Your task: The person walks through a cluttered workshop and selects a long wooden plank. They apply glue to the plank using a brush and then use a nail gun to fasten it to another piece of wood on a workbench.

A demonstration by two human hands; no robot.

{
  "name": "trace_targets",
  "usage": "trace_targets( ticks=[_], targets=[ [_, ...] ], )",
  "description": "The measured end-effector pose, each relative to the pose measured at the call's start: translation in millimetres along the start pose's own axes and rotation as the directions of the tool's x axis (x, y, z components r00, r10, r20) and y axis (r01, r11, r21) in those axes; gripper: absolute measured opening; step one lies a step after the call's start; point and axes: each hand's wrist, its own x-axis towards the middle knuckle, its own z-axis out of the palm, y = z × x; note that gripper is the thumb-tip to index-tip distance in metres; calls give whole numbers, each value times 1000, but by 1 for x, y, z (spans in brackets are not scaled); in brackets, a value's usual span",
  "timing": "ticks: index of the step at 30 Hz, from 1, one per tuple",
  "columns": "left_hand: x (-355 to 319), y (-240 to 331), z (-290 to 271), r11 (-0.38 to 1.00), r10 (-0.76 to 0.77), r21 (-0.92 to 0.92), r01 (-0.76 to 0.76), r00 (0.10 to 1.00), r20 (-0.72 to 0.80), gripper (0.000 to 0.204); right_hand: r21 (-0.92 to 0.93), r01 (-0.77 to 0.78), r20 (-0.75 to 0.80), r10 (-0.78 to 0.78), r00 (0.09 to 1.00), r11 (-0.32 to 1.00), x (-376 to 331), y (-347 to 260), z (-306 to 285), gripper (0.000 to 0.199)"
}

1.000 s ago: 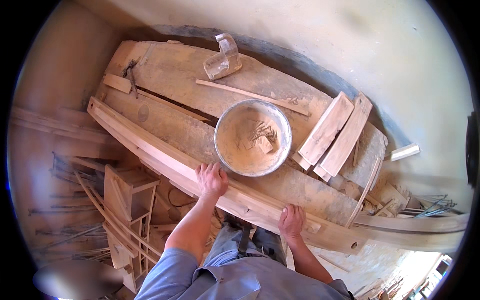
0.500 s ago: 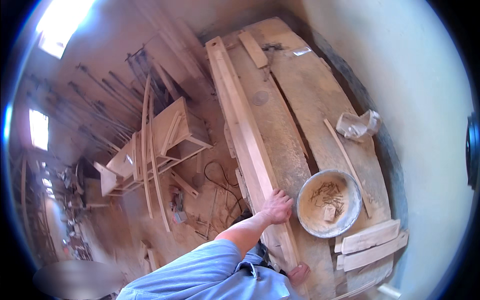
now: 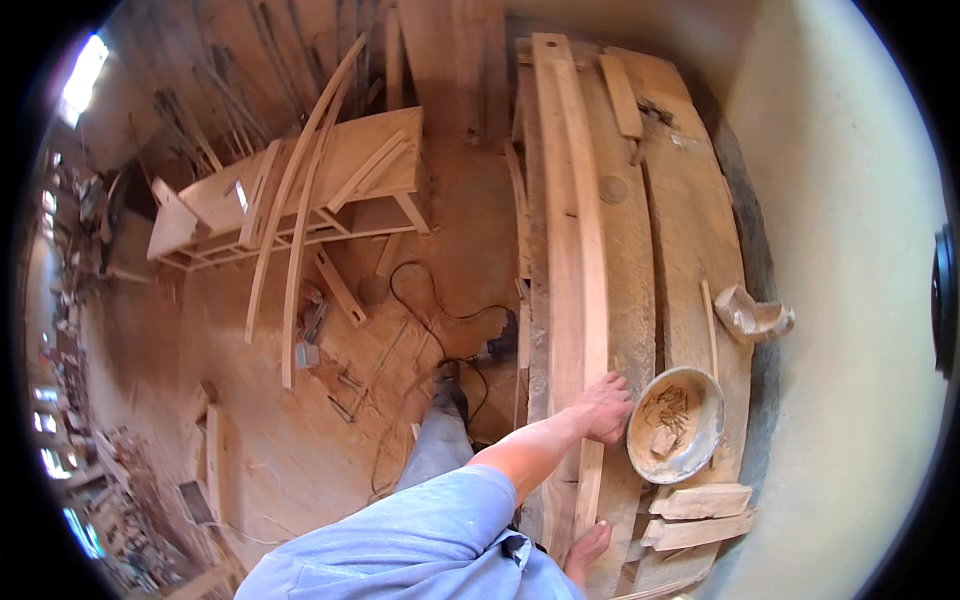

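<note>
A long, pale wooden beam (image 3: 590, 270) runs lengthwise along the left side of a rough plank workbench (image 3: 632, 290), with a flat face beside a raised strip and a hole at its far end. My left hand (image 3: 603, 407) lies across the raised strip, fingers curled over its right edge. Nearer me, my right hand (image 3: 588, 545) is closed at the same strip's near part; its fingers are partly hidden. Just right of my left hand stands a round metal basin (image 3: 712, 440) holding thin brown pieces and a small wood block (image 3: 664, 440).
Short wood pieces (image 3: 702, 502) lie below the basin. A crumpled pale wrapper (image 3: 752, 315) and a thin stick (image 3: 709, 320) are by the wall. At left, a wooden cabinet frame (image 3: 370, 150) carries long curved strips (image 3: 300, 230). A cord (image 3: 440, 310) and power tool (image 3: 502, 340) lie on the floor.
My view has swung left, so the bench appears more upright and shifted right, and my leg shows. Both hands stay at the beam, with little visible movement along it.
</note>
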Motion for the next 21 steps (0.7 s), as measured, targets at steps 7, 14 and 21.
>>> trace_targets(
  ticks=[7, 14, 21],
  targets=[
    [-116, -60, -60, 997, 66, -26, -76, 957, -282, 50, -61, 273, -103, -278, 955, 960, 24, -125, 41, 42],
    [-422, -232, -125, 378, -898, 201, 904, 304, 319, 34, -380, 349, -26, -387, 922, 857, 30, -236, 94, 78],
    [-693, -288, -171, -74, -979, -353, 933, -135, -151, 49, -822, 122, -34, -262, 964, 556, 27, -251, 133, 86]
  ],
)
